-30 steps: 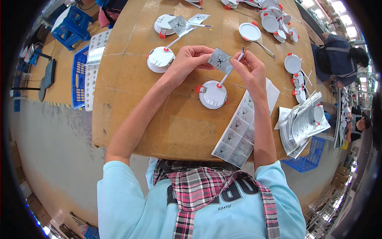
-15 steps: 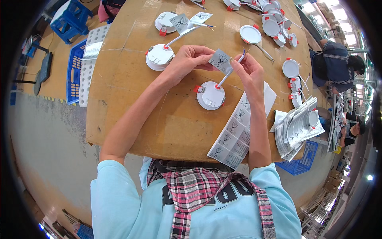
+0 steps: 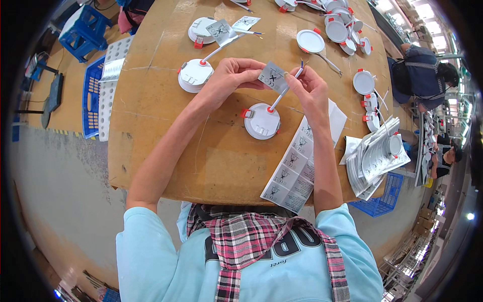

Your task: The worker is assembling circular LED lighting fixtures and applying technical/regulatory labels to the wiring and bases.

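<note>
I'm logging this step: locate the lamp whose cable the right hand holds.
In the head view, the lamp lies mid-picture, below and left of the right hand, left of the label sheet.

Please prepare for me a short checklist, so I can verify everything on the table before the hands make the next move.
1. Left hand grips the silver label: ok.
2. Right hand holds the white cable near its free end: ok.
3. Lamp rests on the brown table, cable joined to it: ok.
4. Label stuck to the cable: cannot tell, right fingers cover the meeting place.
5. Label sheet fully in sight: not ok, the right forearm hides part.
</note>
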Demonstrator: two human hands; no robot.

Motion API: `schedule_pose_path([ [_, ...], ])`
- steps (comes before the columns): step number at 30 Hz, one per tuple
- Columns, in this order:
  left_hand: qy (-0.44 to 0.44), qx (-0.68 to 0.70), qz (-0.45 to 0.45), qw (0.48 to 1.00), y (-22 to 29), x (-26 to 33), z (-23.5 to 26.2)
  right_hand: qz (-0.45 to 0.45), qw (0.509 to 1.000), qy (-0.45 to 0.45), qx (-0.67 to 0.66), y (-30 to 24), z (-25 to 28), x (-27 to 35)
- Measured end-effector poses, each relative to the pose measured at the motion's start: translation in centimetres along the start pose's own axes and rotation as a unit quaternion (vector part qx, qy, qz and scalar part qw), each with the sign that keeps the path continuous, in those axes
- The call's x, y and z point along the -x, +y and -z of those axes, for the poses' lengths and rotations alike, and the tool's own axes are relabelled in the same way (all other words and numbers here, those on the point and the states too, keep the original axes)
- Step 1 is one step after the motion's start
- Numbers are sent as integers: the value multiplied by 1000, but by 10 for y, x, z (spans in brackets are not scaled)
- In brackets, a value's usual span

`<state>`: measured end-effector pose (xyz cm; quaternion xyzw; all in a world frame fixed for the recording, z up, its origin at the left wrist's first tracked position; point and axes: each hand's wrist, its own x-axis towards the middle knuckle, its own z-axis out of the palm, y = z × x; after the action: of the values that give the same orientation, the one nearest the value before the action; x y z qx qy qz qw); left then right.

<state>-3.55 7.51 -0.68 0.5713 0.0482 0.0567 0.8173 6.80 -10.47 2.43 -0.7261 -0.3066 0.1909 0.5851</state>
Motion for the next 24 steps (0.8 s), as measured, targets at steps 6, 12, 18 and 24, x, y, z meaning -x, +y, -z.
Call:
schedule_pose_path([
  [6, -2, 1, -5, 1000, 5, 2, -4, 3, 1000, 0, -6, 2, 0, -1],
  [12, -2, -4, -5, 1000, 5, 2, -4, -3, 1000, 0, -8, 0, -1, 0],
  [18, 10, -3, 3, 1000, 10, 3, -5, -4, 1000, 11, 0, 0, 1, 0],
  [24, 16, 42, 3, 999, 6, 1, -1, -1, 1000, 6, -10, 1, 0, 0],
])
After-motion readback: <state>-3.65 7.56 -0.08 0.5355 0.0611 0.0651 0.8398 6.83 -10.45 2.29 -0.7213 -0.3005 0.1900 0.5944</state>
